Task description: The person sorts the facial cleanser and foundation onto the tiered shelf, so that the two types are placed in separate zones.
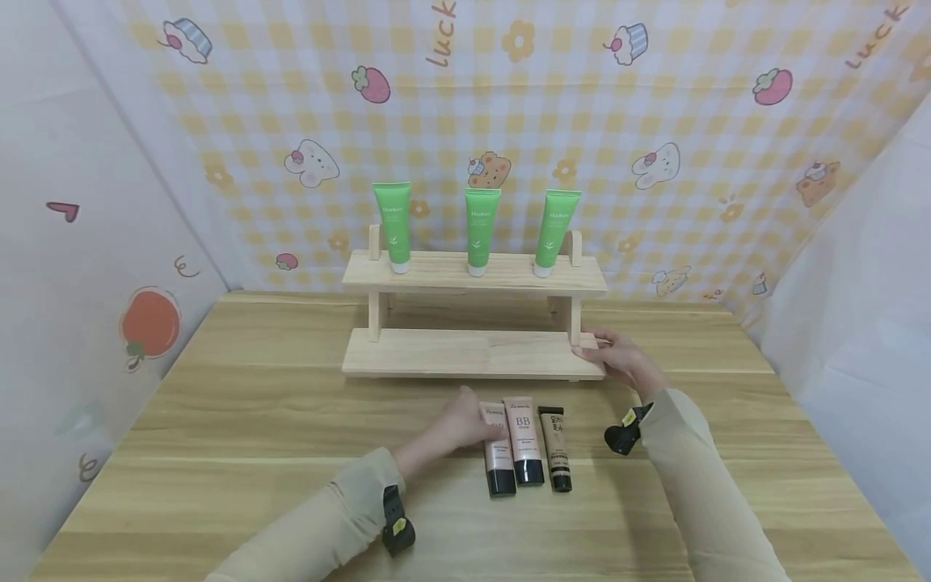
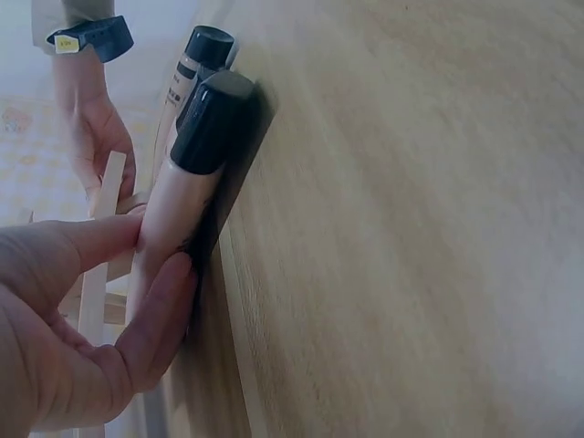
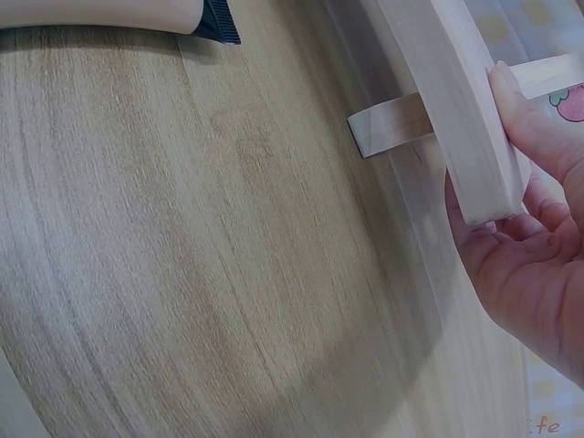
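Note:
My left hand (image 1: pixel 465 422) pinches the leftmost pink BB cream tube (image 1: pixel 499 465) between thumb and fingers. That tube's black cap (image 2: pixel 214 123) points towards the body side of the table. Right beside it lies a second pink BB cream tube (image 1: pixel 525 440), with a slimmer beige tube with a black cap (image 1: pixel 556 449) to its right. At the right end of the lower board, my right hand (image 1: pixel 618 357) grips the wooden two-tier shelf (image 1: pixel 465 353), thumb on top and fingers underneath in the right wrist view.
On the upper board stand three green tubes, the left one (image 1: pixel 395 226), the middle one (image 1: pixel 480 230) and the right one (image 1: pixel 558 232), white caps down. The wood-grain table (image 1: pixel 291 453) carries everything. A checked cloth backdrop (image 1: pixel 553 121) hangs behind the shelf.

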Motion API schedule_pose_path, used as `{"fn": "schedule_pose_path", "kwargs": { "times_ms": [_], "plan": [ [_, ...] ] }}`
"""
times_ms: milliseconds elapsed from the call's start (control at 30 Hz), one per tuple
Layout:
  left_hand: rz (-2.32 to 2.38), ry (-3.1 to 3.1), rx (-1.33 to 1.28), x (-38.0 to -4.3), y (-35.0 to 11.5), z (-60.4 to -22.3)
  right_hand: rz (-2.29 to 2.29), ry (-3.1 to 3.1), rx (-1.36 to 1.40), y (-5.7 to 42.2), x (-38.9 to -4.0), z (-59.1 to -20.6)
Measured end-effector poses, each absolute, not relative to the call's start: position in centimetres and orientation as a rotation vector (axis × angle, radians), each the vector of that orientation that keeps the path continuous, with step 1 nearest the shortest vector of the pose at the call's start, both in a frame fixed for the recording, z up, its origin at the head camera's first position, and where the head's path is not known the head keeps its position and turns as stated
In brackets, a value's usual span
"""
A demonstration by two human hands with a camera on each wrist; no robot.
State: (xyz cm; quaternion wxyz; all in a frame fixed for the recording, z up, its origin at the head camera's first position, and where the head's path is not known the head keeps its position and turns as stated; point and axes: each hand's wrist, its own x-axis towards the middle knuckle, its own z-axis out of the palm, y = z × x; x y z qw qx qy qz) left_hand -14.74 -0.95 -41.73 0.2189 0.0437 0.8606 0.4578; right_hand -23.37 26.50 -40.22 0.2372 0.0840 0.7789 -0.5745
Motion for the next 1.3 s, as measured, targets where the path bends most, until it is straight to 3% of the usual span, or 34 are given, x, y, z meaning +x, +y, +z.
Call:
{"fn": "schedule_pose_path", "kwargs": {
  "times_ms": [1300],
  "plan": [
    [1.373, 2.287, 0.197, -14.7, -0.9, -41.0, -1.602, 2.111, 0.192, 26.7, -23.5, -40.8]
  ]
}}
